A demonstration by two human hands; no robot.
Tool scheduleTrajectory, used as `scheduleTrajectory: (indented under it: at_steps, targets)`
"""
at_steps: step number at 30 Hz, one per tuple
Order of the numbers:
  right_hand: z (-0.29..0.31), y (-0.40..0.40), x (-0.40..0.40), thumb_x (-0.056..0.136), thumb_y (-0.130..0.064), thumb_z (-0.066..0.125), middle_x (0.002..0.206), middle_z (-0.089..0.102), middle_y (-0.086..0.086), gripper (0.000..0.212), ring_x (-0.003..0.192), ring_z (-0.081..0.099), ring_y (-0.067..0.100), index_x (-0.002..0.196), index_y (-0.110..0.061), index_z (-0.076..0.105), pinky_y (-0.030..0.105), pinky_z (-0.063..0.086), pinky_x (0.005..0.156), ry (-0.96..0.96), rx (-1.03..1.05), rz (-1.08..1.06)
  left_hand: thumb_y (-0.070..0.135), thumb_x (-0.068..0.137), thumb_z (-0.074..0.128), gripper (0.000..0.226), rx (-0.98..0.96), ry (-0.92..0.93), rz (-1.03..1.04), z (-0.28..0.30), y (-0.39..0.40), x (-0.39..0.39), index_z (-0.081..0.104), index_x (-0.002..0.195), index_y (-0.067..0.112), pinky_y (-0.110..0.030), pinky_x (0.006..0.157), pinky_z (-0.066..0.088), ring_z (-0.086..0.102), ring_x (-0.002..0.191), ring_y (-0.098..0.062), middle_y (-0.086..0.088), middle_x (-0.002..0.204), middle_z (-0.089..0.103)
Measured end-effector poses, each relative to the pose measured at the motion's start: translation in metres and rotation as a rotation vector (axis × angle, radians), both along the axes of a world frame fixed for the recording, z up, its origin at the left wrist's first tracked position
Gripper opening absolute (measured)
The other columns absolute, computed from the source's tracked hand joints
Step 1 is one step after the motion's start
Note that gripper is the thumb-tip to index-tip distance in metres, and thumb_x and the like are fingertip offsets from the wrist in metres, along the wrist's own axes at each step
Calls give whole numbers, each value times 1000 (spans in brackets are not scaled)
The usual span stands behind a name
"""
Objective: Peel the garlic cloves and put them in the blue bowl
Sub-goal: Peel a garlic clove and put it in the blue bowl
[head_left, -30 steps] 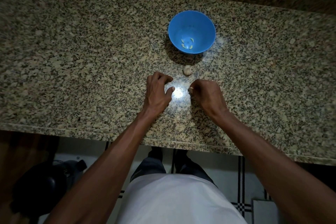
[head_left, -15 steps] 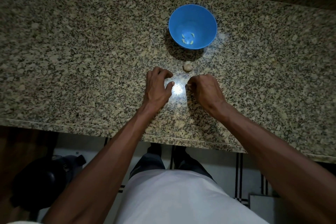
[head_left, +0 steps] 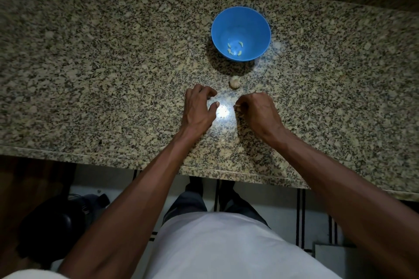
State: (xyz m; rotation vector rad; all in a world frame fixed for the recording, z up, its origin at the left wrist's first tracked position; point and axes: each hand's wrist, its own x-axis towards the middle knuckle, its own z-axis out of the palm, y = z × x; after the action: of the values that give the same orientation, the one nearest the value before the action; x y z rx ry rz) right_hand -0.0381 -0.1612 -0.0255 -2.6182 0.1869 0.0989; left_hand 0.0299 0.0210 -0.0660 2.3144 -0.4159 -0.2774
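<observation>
The blue bowl (head_left: 240,33) stands on the granite counter ahead of my hands, with several small peeled garlic cloves (head_left: 234,48) at its bottom. A pale garlic bulb (head_left: 235,81) lies on the counter just in front of the bowl. My left hand (head_left: 198,108) rests on the counter with fingers curled and spread, holding nothing that I can see. My right hand (head_left: 257,110) is curled into a loose fist beside it, fingertips pinched on a small pale garlic clove (head_left: 238,106), mostly hidden.
The speckled granite counter (head_left: 90,75) stretches wide to both sides, its front edge near my body. A bright light spot lies between my hands. A dark bag (head_left: 49,222) sits on the floor at the lower left.
Both hands stay almost where they were. The view has shifted slightly, so the bowl and bulb sit a little higher in the frame.
</observation>
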Motion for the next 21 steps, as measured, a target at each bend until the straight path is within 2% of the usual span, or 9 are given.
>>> scheduleTrajectory:
  at_steps: [2, 4, 6, 8, 10, 12, 17, 21]
  targets:
    - [6, -7, 4, 91, -2, 76, 84, 78, 5, 7, 68, 74, 12, 96, -6, 79, 26, 64, 67, 72, 234, -160, 28, 93, 68, 23, -5, 17, 5, 2, -2, -2, 65, 114, 18, -36, 89, 47, 45, 109, -15, 5, 110, 57]
    - [11, -14, 4, 89, -4, 79, 91, 79, 14, 16, 80, 79, 22, 104, 1, 77, 31, 65, 73, 192, 650, -350, 28, 92, 71, 19, -60, 55, 27, 4, -3, -4, 68, 109, 21, -38, 87, 53, 55, 101, -13, 9, 102, 63]
    - [16, -12, -1, 91, -1, 76, 100, 77, 26, 24, 92, 78, 35, 112, 9, 72, 34, 65, 78, 257, 1075, -514, 25, 91, 75, 16, -186, 174, 53, 13, -4, -5, 73, 107, 23, -36, 85, 60, 66, 94, -7, 12, 97, 71]
    - [18, -6, -5, 94, -2, 71, 106, 76, 26, 26, 98, 77, 34, 118, 9, 70, 32, 64, 83, 277, 1283, -611, 19, 90, 78, 21, -337, 346, 37, 25, -6, -8, 76, 111, 19, -29, 81, 62, 72, 94, -9, 8, 99, 76]
    - [19, 0, -7, 94, -5, 72, 109, 77, 20, 27, 96, 76, 27, 119, 4, 72, 30, 63, 86, 275, 1363, -653, 11, 88, 80, 26, -488, 492, 26, 37, -9, -14, 75, 114, 13, -22, 75, 60, 75, 96, -13, 2, 104, 77]
    - [16, 5, -7, 91, -9, 76, 108, 77, 16, 28, 92, 71, 23, 118, 0, 74, 28, 62, 83, 268, 1383, -687, 5, 86, 80, 26, -543, 494, 68, 43, -13, -18, 76, 111, 9, -20, 73, 59, 75, 94, -10, 0, 104, 78]
    - [14, 13, -8, 90, -9, 78, 102, 79, 13, 22, 92, 72, 21, 111, -3, 75, 33, 58, 90, 220, 1377, -719, 6, 89, 78, 18, -437, 295, 85, 42, -11, -18, 78, 107, 11, -20, 75, 61, 74, 91, -3, 4, 100, 78]
    - [12, 11, -10, 88, -12, 81, 102, 79, 13, 23, 89, 74, 20, 110, -5, 77, 36, 60, 87, 192, 1217, -636, 7, 95, 72, 14, -188, -65, -136, 39, -6, -16, 76, 107, 10, -25, 72, 62, 70, 78, -7, 0, 92, 77]
